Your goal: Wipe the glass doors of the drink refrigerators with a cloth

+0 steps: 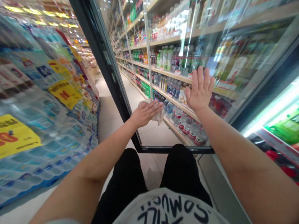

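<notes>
An open glass cooler door [154, 133] with a black frame stands right in front of me. My left hand [147, 113] presses a crumpled, light-coloured cloth [159, 117] against the lower left part of the pane, its fingers laid over the cloth. Higher up and to the right, my right hand [200, 88] lies flat on the glass with fingers stretched and nothing in it. Through the pane I see shelves of bottled drinks [167, 57].
Stacked packs of bottled water [46, 124] with yellow price signs [65, 93] line the left side. To the right is a lit cooler interior with green bottles [286, 126]. A tiled floor [107, 109] runs between them, and my knees are close under the door's lower edge.
</notes>
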A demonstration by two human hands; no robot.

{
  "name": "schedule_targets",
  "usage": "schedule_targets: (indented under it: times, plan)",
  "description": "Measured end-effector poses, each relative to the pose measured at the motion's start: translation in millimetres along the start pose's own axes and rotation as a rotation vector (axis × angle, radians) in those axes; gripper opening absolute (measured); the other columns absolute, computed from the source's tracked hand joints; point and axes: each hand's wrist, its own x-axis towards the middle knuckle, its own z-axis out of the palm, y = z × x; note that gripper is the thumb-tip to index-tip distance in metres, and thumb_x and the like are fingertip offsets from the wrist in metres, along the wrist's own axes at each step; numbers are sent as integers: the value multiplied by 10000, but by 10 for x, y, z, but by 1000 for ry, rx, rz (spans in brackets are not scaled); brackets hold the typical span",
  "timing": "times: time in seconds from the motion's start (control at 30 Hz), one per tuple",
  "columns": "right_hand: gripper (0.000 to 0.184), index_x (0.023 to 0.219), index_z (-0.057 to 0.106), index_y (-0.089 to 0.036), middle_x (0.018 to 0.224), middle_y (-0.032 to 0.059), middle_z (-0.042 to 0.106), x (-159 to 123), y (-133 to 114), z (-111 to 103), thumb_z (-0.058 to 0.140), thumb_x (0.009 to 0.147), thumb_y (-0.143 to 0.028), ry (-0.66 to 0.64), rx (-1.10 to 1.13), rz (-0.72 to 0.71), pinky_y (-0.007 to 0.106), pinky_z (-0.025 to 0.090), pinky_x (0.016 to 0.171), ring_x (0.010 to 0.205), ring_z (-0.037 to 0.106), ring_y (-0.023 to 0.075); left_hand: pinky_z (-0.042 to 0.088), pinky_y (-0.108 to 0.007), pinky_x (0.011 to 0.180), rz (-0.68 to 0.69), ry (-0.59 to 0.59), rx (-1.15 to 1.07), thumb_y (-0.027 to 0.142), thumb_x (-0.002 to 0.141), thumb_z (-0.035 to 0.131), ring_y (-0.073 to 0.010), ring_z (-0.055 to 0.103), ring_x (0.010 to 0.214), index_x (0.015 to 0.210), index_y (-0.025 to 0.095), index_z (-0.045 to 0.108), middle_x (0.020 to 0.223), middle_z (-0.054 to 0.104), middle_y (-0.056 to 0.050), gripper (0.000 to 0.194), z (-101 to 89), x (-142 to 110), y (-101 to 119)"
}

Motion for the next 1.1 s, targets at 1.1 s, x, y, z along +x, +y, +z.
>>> schedule_targets:
  times: [1.1]
  plan:
    - [615,1598,329,-171,1643,125,331,-38,-62,56,396,1030,-398,92,-41,-21,553,138,1271,1564,206,293,180,-590,1254,-108,428,263,246,989,476,-308,76,1570,1640,215,140,1663,234,-117,733,-525,813,-54]
